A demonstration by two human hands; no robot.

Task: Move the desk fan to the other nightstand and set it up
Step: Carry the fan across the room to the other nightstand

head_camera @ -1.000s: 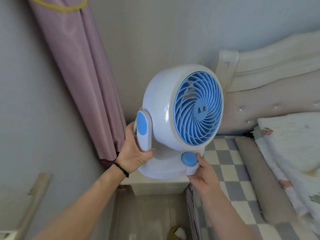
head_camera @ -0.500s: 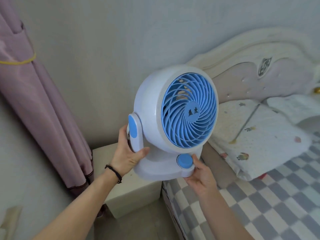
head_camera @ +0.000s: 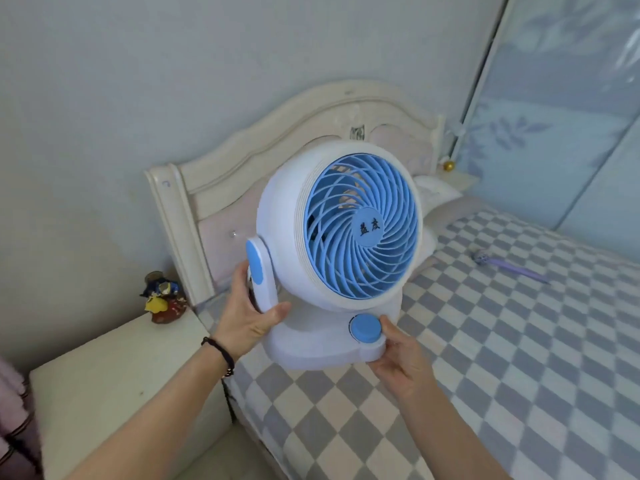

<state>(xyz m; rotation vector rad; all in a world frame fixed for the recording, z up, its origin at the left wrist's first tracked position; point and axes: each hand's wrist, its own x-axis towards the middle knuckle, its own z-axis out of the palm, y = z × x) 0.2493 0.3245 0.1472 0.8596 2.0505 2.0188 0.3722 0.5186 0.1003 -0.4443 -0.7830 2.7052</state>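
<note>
Overhead and slightly forward, the desk fan [head_camera: 341, 258] is held in the air above the near corner of the bed [head_camera: 519, 358], clear of every surface. Its body is white, its round grille blue with two dark characters on the hub, and a blue knob [head_camera: 366, 328] sits on the front of its base. The left hand [head_camera: 247, 318] grips the fan's left side arm, fingers curled behind it and thumb laid across the front. The right hand [head_camera: 403, 358] holds the base from below at its right end, fingers wrapped under the edge and thumb beside the knob.

Below and left stands a cream nightstand [head_camera: 114, 386], its worktop pale and bare toward the front, with a small colourful figurine [head_camera: 163, 297] at its back corner near the wall. The nightstand sits just beside the bed. A carved cream headboard [head_camera: 263, 147] rises against the plain pale wall [head_camera: 173, 64]. The bed is covered with a grey and white checked sheet; a purple stick-like object [head_camera: 509, 268] lies on it well to the right, and a pillow [head_camera: 436, 192] shows behind the fan. A second nightstand [head_camera: 460, 178] is visible at the far side of the bed, with a small gold ball [head_camera: 449, 165] above it. A frosted sliding panel [head_camera: 571, 116] with leaf patterns fills the right side of the room.
</note>
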